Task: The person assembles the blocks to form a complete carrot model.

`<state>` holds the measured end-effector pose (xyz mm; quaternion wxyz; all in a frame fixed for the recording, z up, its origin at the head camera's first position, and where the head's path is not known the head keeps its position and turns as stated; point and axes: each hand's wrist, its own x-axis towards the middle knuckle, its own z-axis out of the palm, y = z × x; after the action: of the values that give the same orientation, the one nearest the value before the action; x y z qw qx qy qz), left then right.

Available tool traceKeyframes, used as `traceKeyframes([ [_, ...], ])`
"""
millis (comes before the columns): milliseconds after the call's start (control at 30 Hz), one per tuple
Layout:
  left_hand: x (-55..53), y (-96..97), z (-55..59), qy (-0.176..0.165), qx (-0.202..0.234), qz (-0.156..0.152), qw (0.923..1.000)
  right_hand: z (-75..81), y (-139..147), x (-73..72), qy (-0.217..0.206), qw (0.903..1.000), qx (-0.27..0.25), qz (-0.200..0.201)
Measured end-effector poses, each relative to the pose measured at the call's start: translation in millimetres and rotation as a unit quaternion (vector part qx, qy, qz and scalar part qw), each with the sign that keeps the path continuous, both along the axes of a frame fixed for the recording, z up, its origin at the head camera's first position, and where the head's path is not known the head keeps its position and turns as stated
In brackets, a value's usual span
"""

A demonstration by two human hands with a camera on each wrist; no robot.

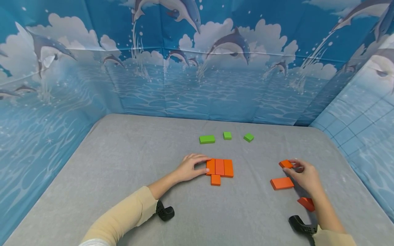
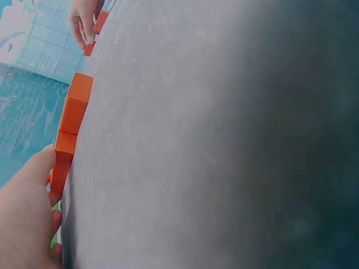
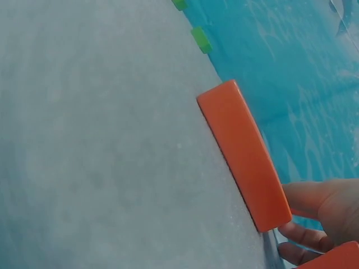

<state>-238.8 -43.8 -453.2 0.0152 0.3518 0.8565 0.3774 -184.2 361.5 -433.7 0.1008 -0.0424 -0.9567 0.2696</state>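
Three orange rectangular blocks [image 1: 220,167] lie side by side in the head view, with a small orange block [image 1: 215,180] against their near edge. My left hand [image 1: 191,166] holds the leftmost rectangular block [image 1: 210,166], thumb at its near end and fingers at its far end. Off to the right, my right hand [image 1: 307,176] pinches another small orange block [image 1: 285,164] between thumb and fingers. Just nearer lies a long orange block [image 1: 282,183], which hides the pinched one in the right wrist view. A red-orange triangular block [image 1: 306,204] sits beside the right wrist.
Toward the back of the grey tabletop [image 1: 138,147] are a green rectangular block [image 1: 207,139] and two small green blocks, one squarely set [image 1: 227,136] and one turned [image 1: 248,137]. A dolphin-print curtain [image 1: 191,85] encloses the table's back and sides.
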Motion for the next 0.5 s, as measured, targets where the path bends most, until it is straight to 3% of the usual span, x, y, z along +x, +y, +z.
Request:
traceKeyframes([
  [300, -0.7, 0.8, -1.2, 0.002, -0.003, 0.004, 1.0, 2.7, -1, -0.5, 0.006, 0.9997, 0.011, 0.023],
  [500, 0.7, 0.9, 0.6, 0.002, -0.003, 0.004, 1.0, 18.1, -15, -1.5, 0.02, 0.9958, 0.012, 0.089],
])
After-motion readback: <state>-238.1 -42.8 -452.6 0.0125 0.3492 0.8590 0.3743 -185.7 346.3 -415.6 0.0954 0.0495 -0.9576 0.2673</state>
